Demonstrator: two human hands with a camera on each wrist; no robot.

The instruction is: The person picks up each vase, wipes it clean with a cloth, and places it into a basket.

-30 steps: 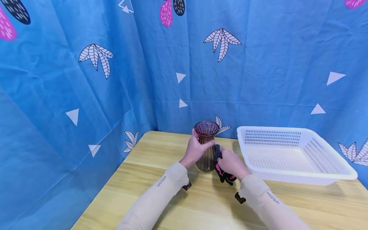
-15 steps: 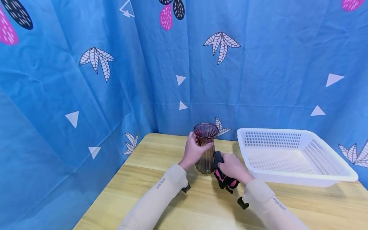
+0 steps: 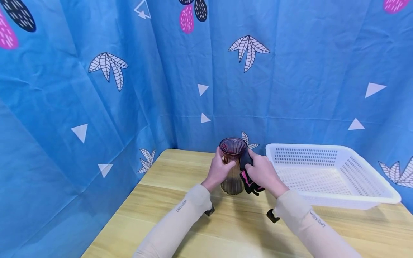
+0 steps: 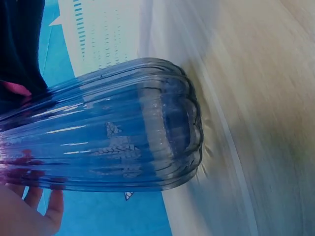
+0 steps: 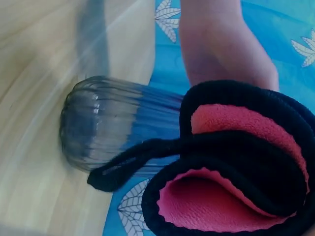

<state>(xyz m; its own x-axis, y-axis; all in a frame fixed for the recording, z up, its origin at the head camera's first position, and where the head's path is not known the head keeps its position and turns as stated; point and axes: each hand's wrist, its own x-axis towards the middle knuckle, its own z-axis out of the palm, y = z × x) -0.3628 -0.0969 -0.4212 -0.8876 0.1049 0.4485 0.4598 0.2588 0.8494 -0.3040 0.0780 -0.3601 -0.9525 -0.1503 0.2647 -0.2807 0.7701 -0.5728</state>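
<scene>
A ribbed glass vase (image 3: 232, 168) stands upright on the wooden table (image 3: 193, 218), near its far edge and just left of a white perforated plastic basket (image 3: 332, 172). The left hand (image 3: 218, 168) wraps its fingers and thumb round the vase's neck from the left side, just below the flared rim. In the left wrist view the vase's ribbed body (image 4: 108, 132) fills the frame, its base on the table (image 4: 256, 98), with the fingertips (image 4: 44, 206) showing behind the glass.

The right hand (image 3: 262, 172) grips a bunched black cloth with pink lining (image 3: 246, 175) and presses it against the right side of the vase, up near the neck; a loose end hangs down beside the vase's lower body. The right wrist view shows the cloth (image 5: 236, 162) folded over itself, pink inside and black outside, with a black strap trailing toward the vase (image 5: 103, 128).

Blue patterned fabric (image 3: 96, 89) hangs behind and to the left of the table.
</scene>
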